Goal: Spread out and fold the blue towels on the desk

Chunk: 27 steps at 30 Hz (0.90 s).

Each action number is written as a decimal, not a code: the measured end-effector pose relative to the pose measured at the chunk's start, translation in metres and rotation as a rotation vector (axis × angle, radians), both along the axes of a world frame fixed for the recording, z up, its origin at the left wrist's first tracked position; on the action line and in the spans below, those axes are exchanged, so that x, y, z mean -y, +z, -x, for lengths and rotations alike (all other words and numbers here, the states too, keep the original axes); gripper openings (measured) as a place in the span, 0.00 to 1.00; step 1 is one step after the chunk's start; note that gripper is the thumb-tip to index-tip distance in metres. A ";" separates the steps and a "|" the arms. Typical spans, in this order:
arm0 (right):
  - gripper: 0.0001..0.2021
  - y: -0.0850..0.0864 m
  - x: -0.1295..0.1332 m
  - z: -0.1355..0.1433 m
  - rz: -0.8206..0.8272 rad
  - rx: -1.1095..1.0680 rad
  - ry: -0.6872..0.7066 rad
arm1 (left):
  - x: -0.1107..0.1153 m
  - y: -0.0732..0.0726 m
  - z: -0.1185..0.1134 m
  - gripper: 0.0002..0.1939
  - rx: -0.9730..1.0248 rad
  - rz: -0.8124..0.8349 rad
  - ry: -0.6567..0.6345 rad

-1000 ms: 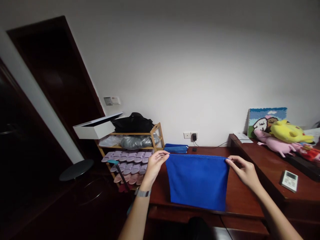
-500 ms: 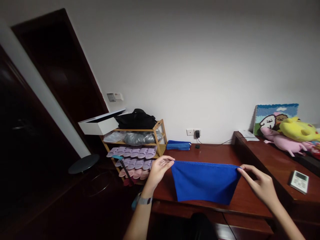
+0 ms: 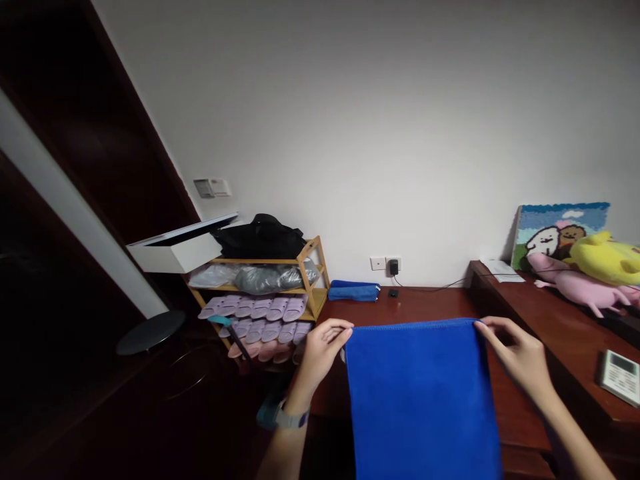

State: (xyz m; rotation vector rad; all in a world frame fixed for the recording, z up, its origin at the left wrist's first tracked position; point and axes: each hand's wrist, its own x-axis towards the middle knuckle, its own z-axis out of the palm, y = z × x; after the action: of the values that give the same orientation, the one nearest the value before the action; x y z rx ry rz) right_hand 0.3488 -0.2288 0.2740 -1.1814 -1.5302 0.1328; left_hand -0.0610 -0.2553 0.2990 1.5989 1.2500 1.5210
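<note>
A blue cloth [image 3: 423, 400] hangs stretched between my two hands, its stitched top edge nearly level and its lower part running out of the picture. My left hand [image 3: 325, 350] pinches the top left corner between thumb and fingers; a watch with a pale band sits on that wrist. At the top right corner my right hand [image 3: 520, 353] pinches the cloth in the same way. Behind it stands the reddish-brown wooden table [image 3: 425, 305], partly hidden by the cloth. Folded blue cloths [image 3: 354, 291] lie at the table's back left, against the wall.
To the left stands a wooden shoe rack [image 3: 320, 300] with lilac slippers [image 3: 270, 308], a black bag [image 3: 260, 237] and an open white box [image 3: 175, 257]. A round stool [image 3: 150, 333] is beside it. On the raised right surface are plush toys [image 3: 570, 283] and a calculator-like device [image 3: 621, 377].
The cloth has dropped open and now hangs much longer, past the bottom of the picture. Both hands keep their corners. The view has shifted slightly.
</note>
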 end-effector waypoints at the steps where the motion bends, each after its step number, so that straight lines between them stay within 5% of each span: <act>1: 0.17 -0.009 -0.022 0.006 0.060 0.002 0.016 | -0.021 -0.014 0.005 0.14 -0.017 0.015 0.001; 8: 0.15 -0.112 -0.178 0.064 0.601 0.128 0.040 | -0.155 -0.131 0.025 0.03 -0.219 0.155 0.126; 16: 0.14 -0.224 -0.233 0.108 0.904 0.178 0.065 | -0.216 -0.243 0.036 0.12 -0.428 0.300 0.221; 21: 0.14 -0.250 -0.265 0.120 0.978 0.260 0.013 | -0.229 -0.273 0.043 0.13 -0.514 0.321 0.228; 27: 0.14 -0.235 -0.309 0.169 0.910 0.361 -0.067 | -0.217 -0.271 0.048 0.16 -0.610 0.338 0.234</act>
State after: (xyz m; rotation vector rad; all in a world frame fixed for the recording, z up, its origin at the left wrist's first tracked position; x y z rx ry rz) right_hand 0.1802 0.0803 0.0391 -2.0511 -1.7956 0.6509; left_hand -0.1085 -0.0380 0.0277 1.7853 1.9626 0.8828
